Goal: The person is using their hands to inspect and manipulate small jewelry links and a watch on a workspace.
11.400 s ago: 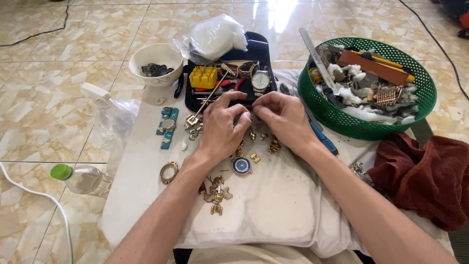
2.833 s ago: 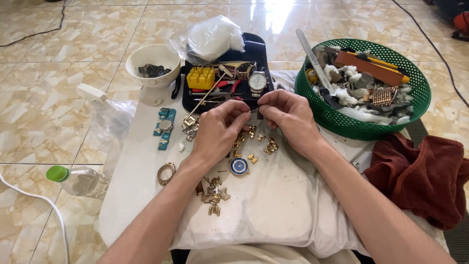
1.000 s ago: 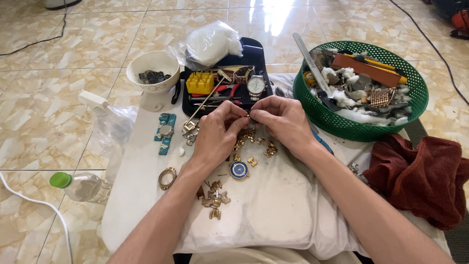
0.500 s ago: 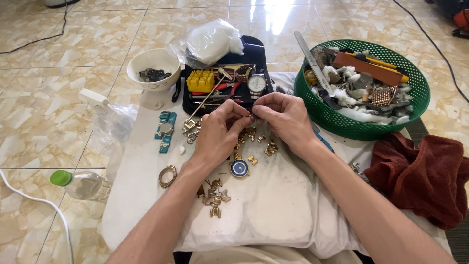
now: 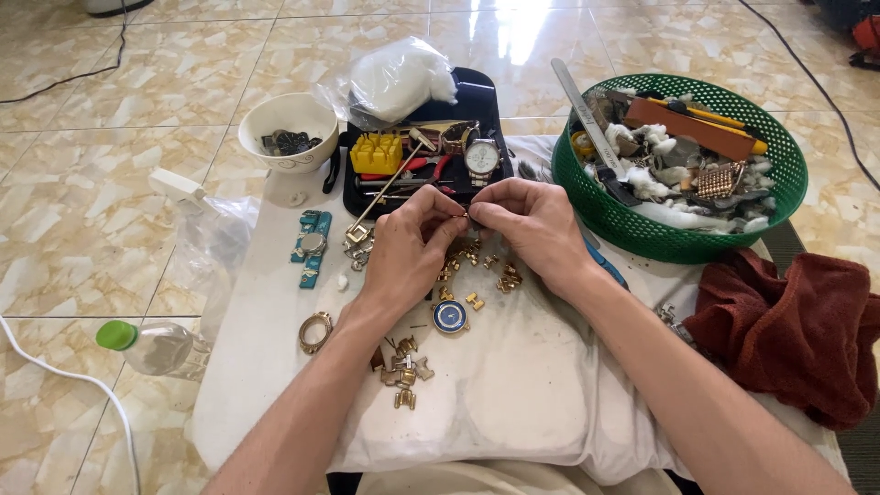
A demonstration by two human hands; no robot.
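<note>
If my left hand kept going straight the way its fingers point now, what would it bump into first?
Most likely your right hand: the left hand points up and to the right, fingertips nearly meeting it over a tiny part. Beyond lies the black tray, though depth is hard to judge.

On the worktop (image 5: pixel 275 367), a cloth (image 5: pixel 513 394) lies at the middle with loose bracelet links (image 5: pixel 403 371) and a watch face (image 5: pixel 451 316) on it, just before the two hands, whose fingers (image 5: pixel 456 218) meet above more links (image 5: pixel 477 261). Behind the hands sits a tray (image 5: pixel 477 101) holding a wristwatch (image 5: pixel 481 158) and tools, with a bag (image 5: pixel 390 82) at its far edge and a bowl (image 5: pixel 287 137) to its left. A basket (image 5: pixel 779 174) of odds stands at the right with a rag (image 5: pixel 788 330) before it, a watch case (image 5: pixel 315 332) lies left of the cloth, and a bottle (image 5: pixel 156 346) lies on the floor (image 5: pixel 92 183) to the left.
</note>
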